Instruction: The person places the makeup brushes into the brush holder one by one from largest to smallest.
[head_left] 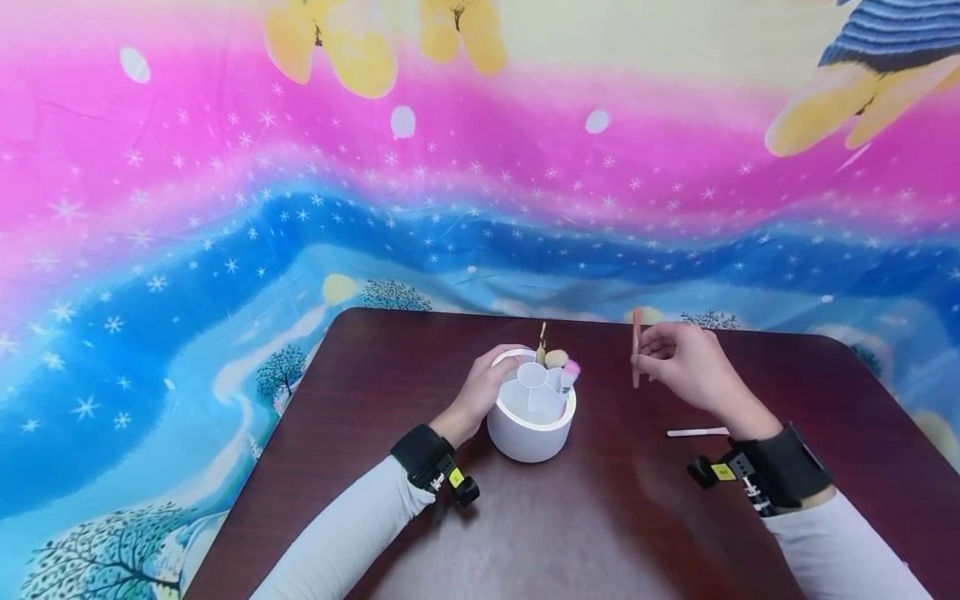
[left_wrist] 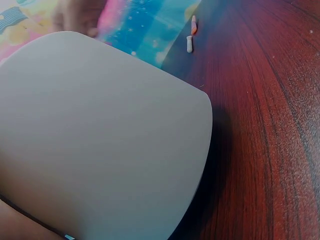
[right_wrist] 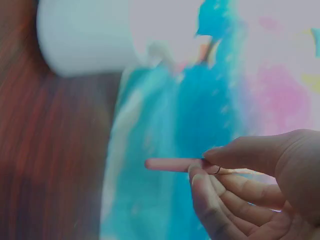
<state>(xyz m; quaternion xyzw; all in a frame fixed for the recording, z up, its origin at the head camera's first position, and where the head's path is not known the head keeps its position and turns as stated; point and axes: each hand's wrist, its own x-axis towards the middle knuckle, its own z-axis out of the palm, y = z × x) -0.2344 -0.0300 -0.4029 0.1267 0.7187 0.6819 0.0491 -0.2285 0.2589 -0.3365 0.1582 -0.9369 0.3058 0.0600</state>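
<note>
Right grip (head_left: 690, 360) aloft, pinching pink stick (head_left: 637, 327)

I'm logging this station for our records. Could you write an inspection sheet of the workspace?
Surface: dark reddish-brown, wood-grained table.
Job's things: white holder, upright, with brushes in it; pink stick, raised off the table.
Clutter: white stick lying loose on the table; an orange-pink piece by it in the left wrist view.
Grippers: left hand holds the holder at its rim; right hand pinches the pink stick.
Cables: nothing seen.
Surroundings: printed snowflake backdrop behind the table.
</note>
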